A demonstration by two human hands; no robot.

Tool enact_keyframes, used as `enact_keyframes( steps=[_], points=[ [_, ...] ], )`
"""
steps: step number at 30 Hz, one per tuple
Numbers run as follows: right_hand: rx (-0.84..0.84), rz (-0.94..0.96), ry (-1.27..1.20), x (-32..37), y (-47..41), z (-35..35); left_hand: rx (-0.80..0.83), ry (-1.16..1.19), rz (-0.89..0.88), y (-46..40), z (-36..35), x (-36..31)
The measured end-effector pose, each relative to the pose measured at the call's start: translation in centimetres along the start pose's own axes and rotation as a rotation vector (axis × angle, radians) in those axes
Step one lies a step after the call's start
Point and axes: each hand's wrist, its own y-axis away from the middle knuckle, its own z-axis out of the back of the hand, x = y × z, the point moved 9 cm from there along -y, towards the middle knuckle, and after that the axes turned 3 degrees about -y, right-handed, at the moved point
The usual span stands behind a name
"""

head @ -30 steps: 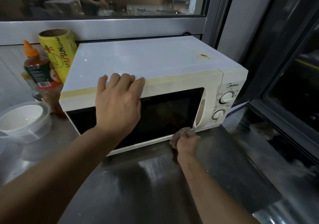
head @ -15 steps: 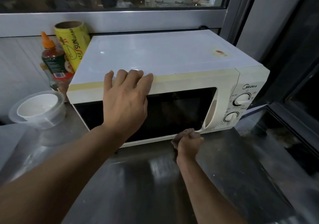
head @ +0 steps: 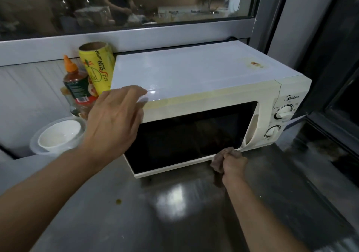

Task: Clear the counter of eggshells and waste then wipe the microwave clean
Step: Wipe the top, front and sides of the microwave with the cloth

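right hand [head: 233,163] gripping cloth [head: 217,162], microwave [head: 194,81] lower edge

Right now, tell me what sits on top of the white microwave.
On the white microwave's top only a small orange sticker shows, near the back right corner. The left hand lies over the front left corner, and whatever is beneath it is hidden.

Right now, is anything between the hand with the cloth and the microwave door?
Nothing visible. The right hand grips the cloth at the lower right corner of the microwave door. The left hand rests on the top left edge, away from it.
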Motion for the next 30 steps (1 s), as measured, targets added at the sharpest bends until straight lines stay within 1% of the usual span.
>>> enact_keyframes(
  steps=[2,5,9,12,15,17,19,20,23,26,28,30],
  points=[
    [-0.059,0.009,-0.051,-0.1,0.1,0.0,-0.014,-0.015,-0.022,1.3,0.5,2.0],
    [-0.139,0.032,-0.07,-1.2,1.4,-1.1,-0.02,0.04,-0.063,2.3,0.1,3.7],
    [-0.115,0.022,-0.101,-5.1,5.6,-5.6,-0.031,0.151,-0.071,2.8,-0.3,4.4],
    [-0.099,0.062,-0.086,-8.1,10.0,-9.2,-0.055,0.187,-0.13,3.2,-0.3,4.5],
    [-0.055,0.091,-0.1,-9.3,13.2,-11.3,-0.088,0.203,-0.139,3.3,-0.1,4.5],
    [-0.028,0.079,-0.074,-9.6,13.1,-11.2,-0.101,0.22,-0.131,3.4,-0.2,4.5],
    [-0.04,0.091,0.067,-8.6,12.0,-10.2,-0.108,0.235,-0.121,3.4,-0.3,4.7],
    [-0.058,0.112,0.087,-7.9,11.1,-9.3,-0.114,0.239,-0.123,3.4,-0.4,4.8],
    [-0.119,0.112,-0.036,-5.8,8.5,-7.0,-0.134,0.25,-0.143,3.5,-0.6,4.9],
    [-0.172,0.115,-0.077,-4.8,7.3,-5.7,-0.139,0.27,-0.15,3.6,-0.6,5.0],
    [-0.202,0.132,-0.114,-4.9,7.9,-6.0,-0.13,0.277,-0.153,3.6,-0.5,5.0],
    [-0.197,0.136,-0.162,-6.2,9.2,-7.7,-0.124,0.287,-0.152,3.5,-0.4,5.0]
  ],
)
